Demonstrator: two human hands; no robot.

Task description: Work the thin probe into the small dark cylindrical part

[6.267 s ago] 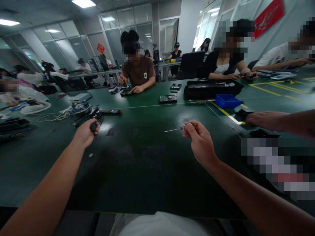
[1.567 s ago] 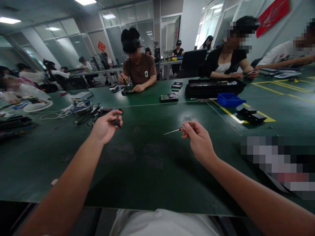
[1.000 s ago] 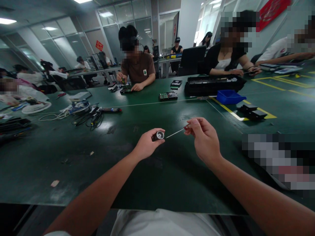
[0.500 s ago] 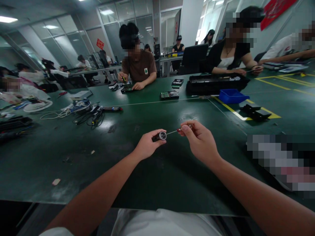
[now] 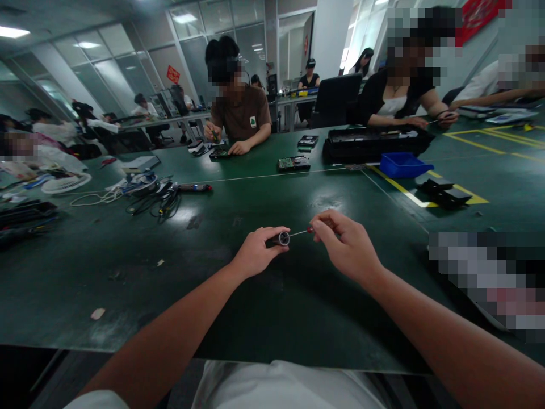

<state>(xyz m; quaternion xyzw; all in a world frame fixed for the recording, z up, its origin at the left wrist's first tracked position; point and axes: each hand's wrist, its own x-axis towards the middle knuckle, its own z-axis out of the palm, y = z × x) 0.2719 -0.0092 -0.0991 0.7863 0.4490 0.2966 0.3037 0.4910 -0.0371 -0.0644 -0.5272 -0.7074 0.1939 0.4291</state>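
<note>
My left hand (image 5: 258,253) grips a dark, round, tube-like part (image 5: 283,238) between thumb and fingers. Its open ring-shaped end faces me, slightly to the right. Across from it, my right hand (image 5: 344,238) is closed on the red handle of a thin screwdriver (image 5: 301,232). The slim metal shaft runs left to the ring-shaped end; whether its tip sits inside the part is too small to tell. Both hands are held above the green table (image 5: 238,318), and my fingers cover most of the screwdriver's handle.
Tangled cables (image 5: 164,199) and a dark cylindrical tool (image 5: 193,188) lie to the left. Farther back are a hard drive (image 5: 293,163), a black casing (image 5: 374,146), a blue bin (image 5: 404,165) and black brackets (image 5: 445,194). Co-workers sit opposite. A blurred object (image 5: 489,284) lies at right.
The tube-like part has shifted a little right and down. The screwdriver handle shows less, with my right fingers closed farther over it.
</note>
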